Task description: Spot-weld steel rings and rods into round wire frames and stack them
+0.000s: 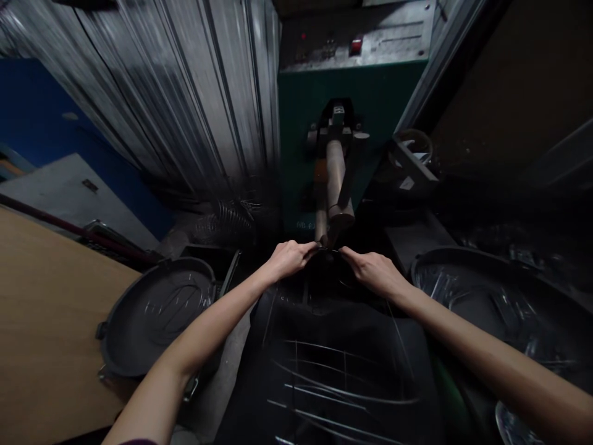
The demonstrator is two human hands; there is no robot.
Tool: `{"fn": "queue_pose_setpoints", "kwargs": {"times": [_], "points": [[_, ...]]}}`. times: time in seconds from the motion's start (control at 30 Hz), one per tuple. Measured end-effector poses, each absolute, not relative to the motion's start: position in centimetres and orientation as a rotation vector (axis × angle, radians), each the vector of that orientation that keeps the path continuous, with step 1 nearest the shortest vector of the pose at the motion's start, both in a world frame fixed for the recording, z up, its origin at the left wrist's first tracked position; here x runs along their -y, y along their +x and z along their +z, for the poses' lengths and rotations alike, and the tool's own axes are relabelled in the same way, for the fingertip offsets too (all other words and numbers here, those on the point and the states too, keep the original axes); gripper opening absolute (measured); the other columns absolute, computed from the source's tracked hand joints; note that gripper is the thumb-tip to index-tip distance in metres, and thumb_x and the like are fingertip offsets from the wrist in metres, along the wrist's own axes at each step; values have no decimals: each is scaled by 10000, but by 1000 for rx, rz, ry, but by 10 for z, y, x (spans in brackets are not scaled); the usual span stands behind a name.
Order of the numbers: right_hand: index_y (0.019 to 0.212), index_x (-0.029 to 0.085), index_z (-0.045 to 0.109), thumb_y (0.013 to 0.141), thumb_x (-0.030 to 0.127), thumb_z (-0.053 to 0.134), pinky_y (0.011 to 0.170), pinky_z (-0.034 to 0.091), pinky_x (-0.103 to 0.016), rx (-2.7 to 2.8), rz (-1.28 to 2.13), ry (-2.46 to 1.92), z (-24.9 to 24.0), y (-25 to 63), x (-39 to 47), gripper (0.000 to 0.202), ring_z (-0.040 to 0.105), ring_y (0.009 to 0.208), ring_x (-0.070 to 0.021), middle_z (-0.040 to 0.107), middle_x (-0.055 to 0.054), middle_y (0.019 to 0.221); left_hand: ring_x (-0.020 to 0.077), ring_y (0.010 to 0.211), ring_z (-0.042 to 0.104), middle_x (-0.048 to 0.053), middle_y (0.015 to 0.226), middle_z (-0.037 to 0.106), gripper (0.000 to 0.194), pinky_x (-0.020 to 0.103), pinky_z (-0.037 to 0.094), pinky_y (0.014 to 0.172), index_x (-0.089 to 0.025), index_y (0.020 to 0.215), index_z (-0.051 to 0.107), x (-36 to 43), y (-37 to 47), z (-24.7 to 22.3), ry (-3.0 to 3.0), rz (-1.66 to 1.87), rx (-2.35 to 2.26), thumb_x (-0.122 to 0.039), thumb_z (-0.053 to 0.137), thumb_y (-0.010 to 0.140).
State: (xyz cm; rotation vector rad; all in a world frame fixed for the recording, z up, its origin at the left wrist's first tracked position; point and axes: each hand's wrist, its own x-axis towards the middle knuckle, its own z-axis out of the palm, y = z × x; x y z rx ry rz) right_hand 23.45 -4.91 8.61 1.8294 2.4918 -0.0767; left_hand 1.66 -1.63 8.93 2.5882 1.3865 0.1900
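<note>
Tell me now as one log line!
left hand: pinching thin piece | right hand: pinching same piece | nearby: green machine | below: wire grid

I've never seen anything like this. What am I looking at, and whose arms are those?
No robot here: these are one person's bare left hand and right hand, seen from a camera worn on that person's head, looking forward and down. The green machine ahead has a red switch on top and thick metal rods reaching out. Beside the rods' lower ends, both hands appear to pinch a thin item, too dark to identify. Nearer the camera, a wire grid shows against dark material. Round trays, left and right, contain something shiny.
</note>
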Motion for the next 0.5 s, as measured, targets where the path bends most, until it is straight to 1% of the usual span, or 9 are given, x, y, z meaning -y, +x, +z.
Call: {"fn": "queue_pose_setpoints", "kwargs": {"times": [0.2, 0.33, 0.5], "points": [[1202, 271, 527, 942, 284, 310, 506, 285, -250, -2492, -106, 1846, 84, 236, 44, 339, 616, 647, -202, 672, -58, 789, 194, 801, 654, 32, 923, 706, 355, 241, 443, 663, -303, 1207, 565, 12, 18, 88, 2562, 192, -1380, -379, 354, 931], [1191, 272, 535, 947, 319, 302, 499, 273, -252, -2477, -128, 1850, 86, 236, 44, 341, 606, 630, -200, 665, -59, 781, 199, 798, 645, 30, 918, 703, 362, 248, 442, 672, -302, 1209, 567, 11, 18, 89, 2545, 181, -1376, -389, 351, 931], [1187, 285, 538, 963, 376, 277, 501, 264, -251, -2481, -190, 1869, 88, 236, 43, 356, 606, 643, -198, 669, -58, 818, 186, 762, 633, 28, 902, 700, 357, 242, 426, 669, -286, 1186, 583, 9, 19, 89, 2531, 186, -1375, -394, 358, 931]]}}
